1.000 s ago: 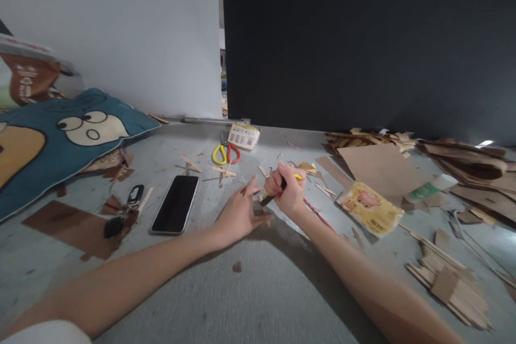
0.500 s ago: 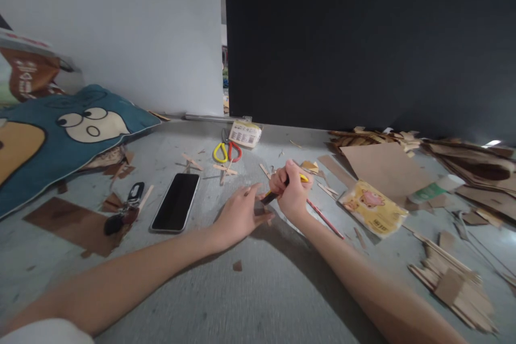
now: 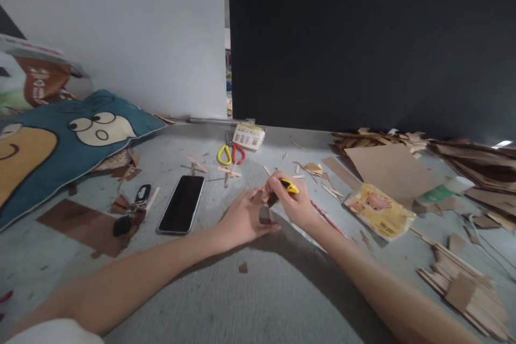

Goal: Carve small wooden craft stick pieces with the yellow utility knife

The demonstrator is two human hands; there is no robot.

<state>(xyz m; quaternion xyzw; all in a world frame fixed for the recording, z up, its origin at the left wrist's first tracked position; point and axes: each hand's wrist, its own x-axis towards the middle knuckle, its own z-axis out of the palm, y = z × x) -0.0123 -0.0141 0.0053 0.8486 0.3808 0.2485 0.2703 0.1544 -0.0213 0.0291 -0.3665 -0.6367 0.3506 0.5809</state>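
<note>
My right hand [image 3: 298, 205] is closed round a yellow-and-black utility knife [image 3: 289, 186], its front end slanting down toward my left hand. My left hand [image 3: 241, 218] is curled on the table, thumb and fingers round a small brown cardboard piece [image 3: 267, 216], whose full shape is hidden. The knife's tip meets or nearly meets this piece; I cannot tell which. A red pencil-like stick [image 3: 328, 219] lies just right of my right hand. Below my hands is a small brown scrap [image 3: 243, 267].
On the left are a phone [image 3: 181, 204], keys [image 3: 131, 212], a cardboard sheet [image 3: 76, 226] and a blue cushion [image 3: 92, 134]. Scissors [image 3: 231, 155] and a tissue pack [image 3: 249, 136] lie behind. To the right are a yellow tissue pack [image 3: 379, 209], cardboard [image 3: 391, 169] and stacked strips [image 3: 463, 290].
My right hand has tilted the knife and brought it lower, closer to my left hand. The whole view has shifted slightly, so the table things appear a little further right.
</note>
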